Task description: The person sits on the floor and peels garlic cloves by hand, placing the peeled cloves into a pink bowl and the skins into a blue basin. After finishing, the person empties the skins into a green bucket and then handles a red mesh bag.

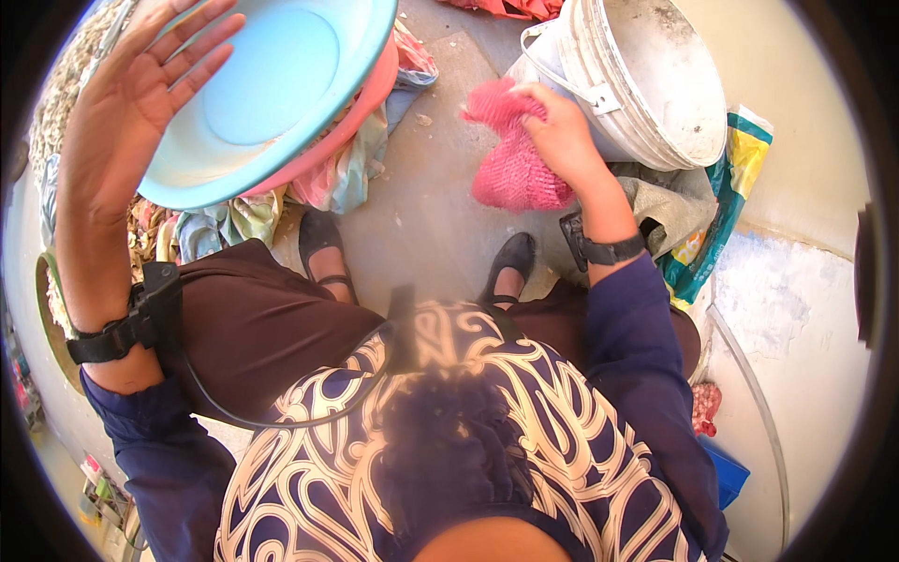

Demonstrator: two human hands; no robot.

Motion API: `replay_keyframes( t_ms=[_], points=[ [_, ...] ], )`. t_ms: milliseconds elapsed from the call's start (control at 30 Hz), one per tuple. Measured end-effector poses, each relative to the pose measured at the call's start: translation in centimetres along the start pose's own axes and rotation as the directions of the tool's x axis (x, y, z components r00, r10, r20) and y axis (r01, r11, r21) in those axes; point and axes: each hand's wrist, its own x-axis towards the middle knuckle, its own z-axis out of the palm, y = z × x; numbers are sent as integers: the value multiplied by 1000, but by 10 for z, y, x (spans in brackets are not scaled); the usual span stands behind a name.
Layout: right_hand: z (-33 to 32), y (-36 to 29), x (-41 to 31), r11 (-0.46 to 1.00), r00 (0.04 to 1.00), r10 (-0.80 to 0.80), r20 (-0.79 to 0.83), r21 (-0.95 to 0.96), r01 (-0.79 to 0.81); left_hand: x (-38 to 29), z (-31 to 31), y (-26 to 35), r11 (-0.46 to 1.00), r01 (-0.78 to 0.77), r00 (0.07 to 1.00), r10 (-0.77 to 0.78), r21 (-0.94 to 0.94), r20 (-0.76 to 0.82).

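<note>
My right hand [558,133] grips a bunched piece of red mesh netting [520,172], which hangs above the floor beside a white plastic bucket [664,84]. The netting sags below my fingers, and whether it contains anything cannot be made out. My left hand [137,105] is raised with its palm showing and its fingers spread, holding nothing. It overlaps the left side of a light blue plastic basin [274,77] in the picture. The bare inside of that basin shows. A pink basin [330,158] sits directly beneath the blue one.
Patterned cloth [351,175] lies under the basins. Left of them is a heap of pale pieces [60,126], too blurred to name. A woven sack [660,204] and a green-and-yellow printed bag [723,218] lie below the bucket. Red fabric [506,5] shows at the top.
</note>
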Motion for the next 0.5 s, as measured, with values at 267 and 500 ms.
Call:
replay_keyframes(
  t_ms=[267,500],
  points=[
    [-36,-88,7,428,955,254,-155,903,33,3,50,-14,990,20,999,-27,141,48],
    [-21,-151,13,232,960,149,-236,952,198,1,88,-38,972,111,978,-144,207,150]
  ],
)
